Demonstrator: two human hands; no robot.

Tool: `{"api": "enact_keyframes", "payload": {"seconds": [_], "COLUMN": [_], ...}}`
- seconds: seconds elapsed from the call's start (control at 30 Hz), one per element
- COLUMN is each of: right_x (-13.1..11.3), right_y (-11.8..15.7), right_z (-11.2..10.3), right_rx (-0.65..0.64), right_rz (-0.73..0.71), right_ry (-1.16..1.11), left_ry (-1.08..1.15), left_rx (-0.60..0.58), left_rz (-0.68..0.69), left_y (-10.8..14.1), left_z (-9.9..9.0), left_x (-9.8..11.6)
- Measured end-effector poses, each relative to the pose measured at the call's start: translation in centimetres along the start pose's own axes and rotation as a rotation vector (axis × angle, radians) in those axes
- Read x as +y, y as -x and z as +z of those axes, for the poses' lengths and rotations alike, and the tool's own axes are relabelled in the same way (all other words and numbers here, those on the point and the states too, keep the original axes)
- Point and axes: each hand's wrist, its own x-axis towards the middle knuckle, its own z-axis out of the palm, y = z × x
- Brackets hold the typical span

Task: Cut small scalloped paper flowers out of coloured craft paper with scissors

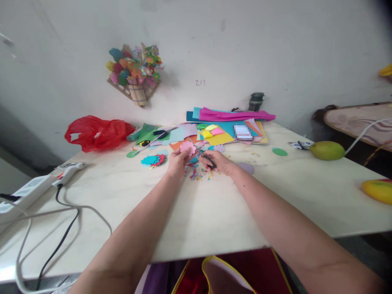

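Note:
In my left hand (179, 160) I pinch a pink scalloped paper flower (189, 148) by its lower edge. My right hand (219, 162) is closed around the dark handles of a pair of scissors (210, 161), whose blades point up and left beside the flower's right edge. Small coloured paper scraps (197, 174) lie scattered on the table below both hands. Left of my left hand rests a stack of blue and red scalloped paper flowers (153, 160). A pale purple paper circle (246, 168) sits right of my right hand.
Coloured paper sheets (225, 138), a phone (243, 132) and a second pair of scissors (162, 133) lie at the back of the table (202, 220). A red plastic bag (98, 132) stands back left. Power strips (27, 192) with cables are at left, a mango (327, 150) at right.

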Motion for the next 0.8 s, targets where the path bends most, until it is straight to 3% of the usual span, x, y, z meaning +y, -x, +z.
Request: {"api": "enact_keyframes", "payload": {"seconds": [0.37,0.8], "right_x": [-0.1,0.4], "right_y": [0.5,0.2], "right_z": [-0.6,-1.3], "right_rx": [-0.099,-0.077], "right_rz": [0.014,-0.023], "right_ry": [-0.016,0.030], "left_ry": [0.009,-0.049], "left_rx": [0.015,-0.021], "left_rz": [0.016,-0.033], "left_y": [0.0,0.2], "left_z": [-0.1,0.1], "left_x": [0.3,0.6]}}
